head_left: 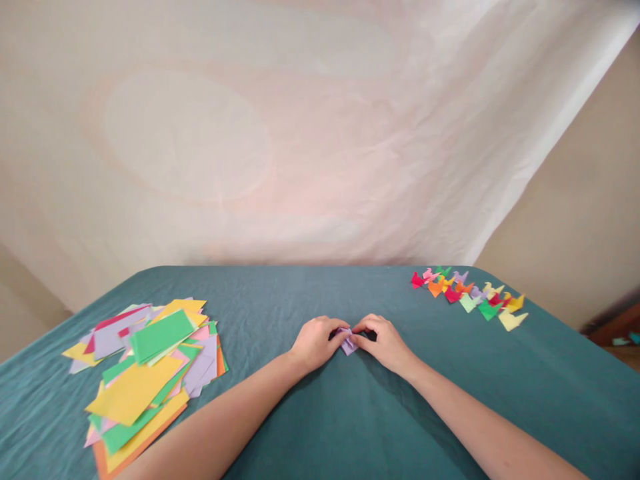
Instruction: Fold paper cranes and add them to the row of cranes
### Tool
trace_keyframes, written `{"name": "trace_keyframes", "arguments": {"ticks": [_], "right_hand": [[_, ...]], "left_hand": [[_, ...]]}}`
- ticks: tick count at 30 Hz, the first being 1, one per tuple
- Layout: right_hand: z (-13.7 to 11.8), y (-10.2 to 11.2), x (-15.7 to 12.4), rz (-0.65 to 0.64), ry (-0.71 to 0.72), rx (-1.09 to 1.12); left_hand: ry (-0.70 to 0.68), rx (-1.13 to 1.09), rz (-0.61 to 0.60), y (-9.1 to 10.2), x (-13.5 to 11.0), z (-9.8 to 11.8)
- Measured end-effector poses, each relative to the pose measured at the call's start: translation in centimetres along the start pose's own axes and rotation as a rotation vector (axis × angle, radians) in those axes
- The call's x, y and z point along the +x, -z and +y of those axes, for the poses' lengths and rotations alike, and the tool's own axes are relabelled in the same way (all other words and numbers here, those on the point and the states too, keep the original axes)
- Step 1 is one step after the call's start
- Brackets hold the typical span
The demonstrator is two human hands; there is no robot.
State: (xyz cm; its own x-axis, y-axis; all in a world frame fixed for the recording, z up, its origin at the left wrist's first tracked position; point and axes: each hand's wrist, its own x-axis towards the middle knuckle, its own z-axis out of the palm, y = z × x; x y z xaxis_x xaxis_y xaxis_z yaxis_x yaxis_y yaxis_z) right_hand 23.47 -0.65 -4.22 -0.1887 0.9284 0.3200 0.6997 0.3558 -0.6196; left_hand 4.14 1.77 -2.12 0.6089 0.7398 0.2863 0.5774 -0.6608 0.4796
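A small folded piece of purple paper (349, 344) is at the middle of the table, pinched between both hands. My left hand (316, 341) grips its left side with thumb and fingers. From the other side, my right hand (384, 341) pinches its right part between thumb and index finger. The fingertips hide some of the paper's folds, and its lower point shows below them.
A loose pile of coloured paper sheets (135, 393) lies on the left of the green cloth-covered table (320, 427). Several folded paper birds (489, 309) stand in rows at the back right. A pale sheet (310, 133) hangs behind the table.
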Motion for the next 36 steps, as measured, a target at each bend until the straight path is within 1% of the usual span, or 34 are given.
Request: {"name": "trace_keyframes", "arguments": {"ticks": [11,23,30,36], "right_hand": [[-0.2,-0.2,0.0,0.018,-0.002,-0.031],[-0.3,-0.3,0.1,0.026,-0.012,-0.044],[-0.4,-0.3,0.0,0.034,-0.010,-0.053],[-0.3,-0.5,0.0,0.044,-0.018,-0.063]], "left_hand": [[0.059,-0.021,0.008,0.0,0.0,0.3],[0.029,-0.028,0.016,-0.1,0.1,0.3],[0.030,-0.012,0.016,0.1,0.0,1.2],[0.039,-0.020,0.027,-0.1,0.0,1.5]]}}
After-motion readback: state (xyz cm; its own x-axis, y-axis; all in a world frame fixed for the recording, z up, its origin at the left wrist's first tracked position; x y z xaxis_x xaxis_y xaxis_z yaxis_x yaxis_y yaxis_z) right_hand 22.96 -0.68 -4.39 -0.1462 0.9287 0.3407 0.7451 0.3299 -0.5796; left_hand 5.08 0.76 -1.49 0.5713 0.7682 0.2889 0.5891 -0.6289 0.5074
